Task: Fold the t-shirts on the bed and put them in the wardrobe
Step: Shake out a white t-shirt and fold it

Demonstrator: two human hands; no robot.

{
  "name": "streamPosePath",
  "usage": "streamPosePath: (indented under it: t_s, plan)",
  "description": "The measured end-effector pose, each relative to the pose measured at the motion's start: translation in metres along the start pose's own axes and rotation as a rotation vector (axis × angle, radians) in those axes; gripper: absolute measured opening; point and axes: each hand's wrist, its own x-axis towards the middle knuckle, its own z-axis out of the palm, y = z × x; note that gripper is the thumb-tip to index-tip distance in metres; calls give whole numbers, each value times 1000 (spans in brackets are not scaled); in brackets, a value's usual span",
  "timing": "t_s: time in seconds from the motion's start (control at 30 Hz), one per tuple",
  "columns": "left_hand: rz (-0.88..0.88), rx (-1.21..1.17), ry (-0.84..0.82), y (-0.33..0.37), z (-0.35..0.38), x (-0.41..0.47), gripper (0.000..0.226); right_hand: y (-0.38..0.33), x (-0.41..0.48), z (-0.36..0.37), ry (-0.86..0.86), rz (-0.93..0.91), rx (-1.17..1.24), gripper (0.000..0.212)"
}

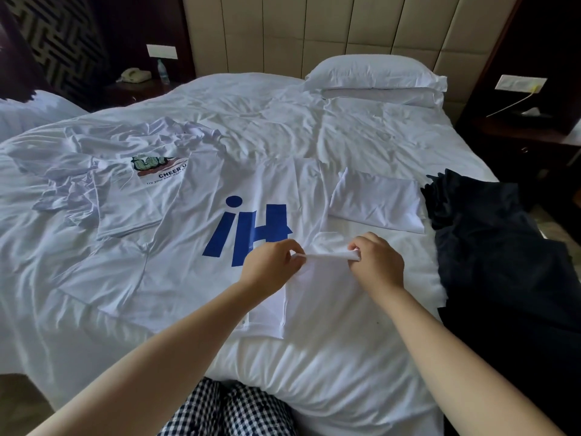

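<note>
Two bare hands meet over a white bed, both pinched shut on one short edge of a white t-shirt with blue letters (251, 228). The left hand (270, 262) grips the edge's left end between thumb and fingertips; the right hand (375, 259) grips the other end. Between them the cloth is pulled into a taut, narrow band that runs straight from one set of fingers to the other, side to side across the view.

From the fingers, the bulk of this shirt spreads away to the left and ahead, flat on the bed (345, 372), its blue print just beyond the left hand's knuckles. A folded-over panel of it lies directly beneath both hands and trails back toward the person. The held part looks like a sleeve or side edge, though which one cannot be told.

A fold would likely carry the band leftward over the print, so the left hand is nearer the landing place.

Beyond the right hand's fingers sits a folded white t-shirt (377, 202). Far to the left of the fingers lies a crumpled white t-shirt with a picture print (135, 196), unfolded. To the right is dark clothing (490, 234). No wardrobe is in view.
</note>
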Motion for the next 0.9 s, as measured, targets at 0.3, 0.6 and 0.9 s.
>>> streamPosePath:
  t_s: [0.3, 0.6, 0.9]
  plan:
    - [-152, -86, -37, -36, -10, -15, 13, -85, 42, -2, 68, 332, 697, 22]
    - [-427, -322, 211, -122, -66, -61, 25, -282, 78, 42, -168, -306, 585, 30]
    - [-667, -527, 220, -240, -98, -137, 29, -442, 23, 151, -494, -681, 351, 30]
